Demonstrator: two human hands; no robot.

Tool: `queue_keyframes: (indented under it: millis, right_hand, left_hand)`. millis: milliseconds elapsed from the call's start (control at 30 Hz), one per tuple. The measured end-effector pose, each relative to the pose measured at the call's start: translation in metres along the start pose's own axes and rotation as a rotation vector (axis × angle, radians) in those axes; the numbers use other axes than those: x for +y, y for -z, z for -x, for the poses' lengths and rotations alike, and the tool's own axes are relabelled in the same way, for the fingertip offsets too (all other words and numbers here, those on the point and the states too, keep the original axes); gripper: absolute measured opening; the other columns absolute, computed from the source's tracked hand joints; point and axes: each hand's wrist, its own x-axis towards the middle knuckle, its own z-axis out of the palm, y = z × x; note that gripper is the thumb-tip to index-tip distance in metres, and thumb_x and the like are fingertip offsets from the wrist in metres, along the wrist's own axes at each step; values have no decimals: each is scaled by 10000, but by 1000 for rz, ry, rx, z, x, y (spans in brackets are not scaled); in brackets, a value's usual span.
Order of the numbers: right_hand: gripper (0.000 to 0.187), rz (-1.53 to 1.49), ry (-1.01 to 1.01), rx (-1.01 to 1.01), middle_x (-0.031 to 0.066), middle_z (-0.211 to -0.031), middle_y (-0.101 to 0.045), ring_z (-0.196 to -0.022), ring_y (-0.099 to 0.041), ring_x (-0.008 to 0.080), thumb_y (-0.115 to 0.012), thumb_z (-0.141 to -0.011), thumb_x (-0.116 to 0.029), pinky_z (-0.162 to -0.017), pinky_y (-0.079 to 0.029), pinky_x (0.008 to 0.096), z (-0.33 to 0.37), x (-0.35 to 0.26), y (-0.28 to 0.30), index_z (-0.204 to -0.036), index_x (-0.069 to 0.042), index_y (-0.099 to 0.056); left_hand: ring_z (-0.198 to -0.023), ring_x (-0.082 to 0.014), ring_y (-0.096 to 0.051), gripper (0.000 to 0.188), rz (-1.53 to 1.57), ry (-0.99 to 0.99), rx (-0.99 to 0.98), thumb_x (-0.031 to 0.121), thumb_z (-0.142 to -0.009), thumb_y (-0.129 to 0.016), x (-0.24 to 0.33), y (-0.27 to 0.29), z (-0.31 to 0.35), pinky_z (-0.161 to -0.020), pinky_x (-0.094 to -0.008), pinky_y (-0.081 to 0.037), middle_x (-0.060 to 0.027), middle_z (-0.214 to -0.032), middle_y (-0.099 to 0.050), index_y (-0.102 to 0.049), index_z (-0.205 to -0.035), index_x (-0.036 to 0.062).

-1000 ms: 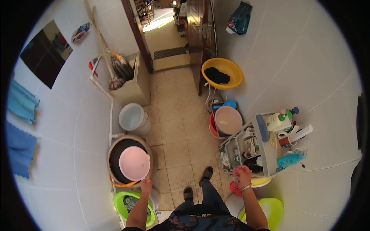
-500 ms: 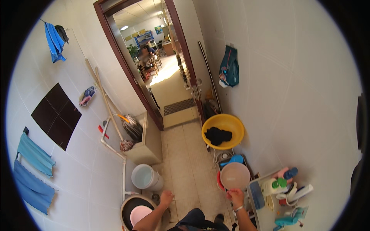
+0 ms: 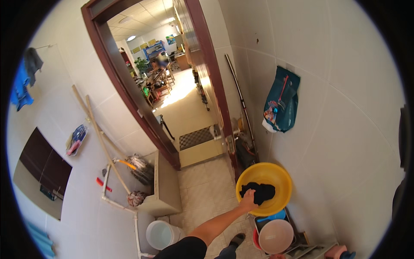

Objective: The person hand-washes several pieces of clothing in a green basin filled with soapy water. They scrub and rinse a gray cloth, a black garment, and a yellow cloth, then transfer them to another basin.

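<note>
My left arm, in a dark short sleeve, stretches from the lower edge toward a yellow basin (image 3: pixel 282 181). Over the basin's near left rim, my left hand (image 3: pixel 247 201) meets the edge of a bunched black cloth (image 3: pixel 264 193) inside. Its fingers look closed on the cloth's edge, though the fingertips are partly hidden against the dark fabric. My right hand is out of view. Just below the yellow basin, a pale pink basin (image 3: pixel 276 236) sits beside a blue plastic item (image 3: pixel 272 216).
A white bucket (image 3: pixel 160 235) stands left of my arm. Mops (image 3: pixel 140 170) lean in a tiled trough (image 3: pixel 170 190). Ahead, a doorway with a dark red frame (image 3: pixel 129 95) opens onto a mat (image 3: pixel 196 137). A teal bag (image 3: pixel 282 101) hangs on the right wall. My shoe (image 3: pixel 237 239) shows below.
The view has moved closer to the doorway and yellow basin. My left hand has reached forward and right to the black cloth. My right hand has left the view.
</note>
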Motion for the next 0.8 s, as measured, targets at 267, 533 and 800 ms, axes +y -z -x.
queue_keyframes:
  millis: [267,533,800]
  right_hand:
    - [151,-162,-72,334,158,-891,-717,-701,-700,222,-675,-923,-110,-639,-597,324,12,-57,-98,-1009,-10,-600]
    - [151,-275,-151,507,154,-926,-722,-726,-700,204,-626,-911,-58,-674,-570,294,30,-61,-110,-1039,13,-589]
    - [135,-384,-106,563,140,-915,-716,-724,-691,190,-618,-917,-44,-676,-573,293,62,-38,-103,-1037,12,-589]
  left_hand:
    - [-1367,-499,-347,1382,-519,-31,-337,412,-453,-981,-29,-24,-98,-1098,-543,-389,-265,-1569,-200,-194,-1548,108]
    - [-1223,-388,-583,1037,-333,221,-390,225,-647,-850,-64,-52,-139,-983,-466,-505,-247,-1405,-521,-295,-1509,71]
    - [-890,-262,-661,530,1080,365,-253,-37,-672,-662,-15,19,-99,-761,-373,-572,-124,-1043,-667,-606,-1199,-22]
